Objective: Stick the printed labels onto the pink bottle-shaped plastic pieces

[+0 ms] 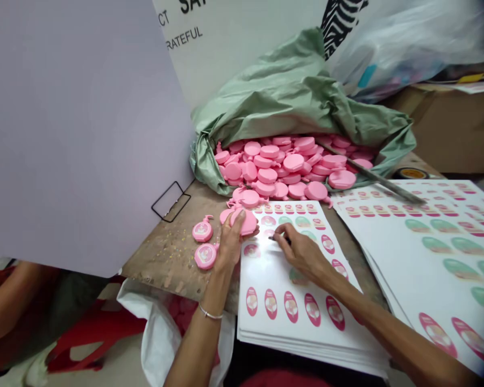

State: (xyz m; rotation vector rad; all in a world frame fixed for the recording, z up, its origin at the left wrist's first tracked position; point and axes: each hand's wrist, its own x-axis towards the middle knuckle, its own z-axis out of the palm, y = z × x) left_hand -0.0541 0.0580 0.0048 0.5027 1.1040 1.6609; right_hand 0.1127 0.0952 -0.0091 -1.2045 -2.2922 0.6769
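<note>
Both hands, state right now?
Left hand: closed, holding a pink plastic piece.
Right hand: closed, pinching a small dark item, kind unclear.

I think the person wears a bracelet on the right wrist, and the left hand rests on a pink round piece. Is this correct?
Not quite: the bracelet is on the left wrist, not the right, as the head view shows. The rest stands: the left hand rests on a pink round piece.
</note>
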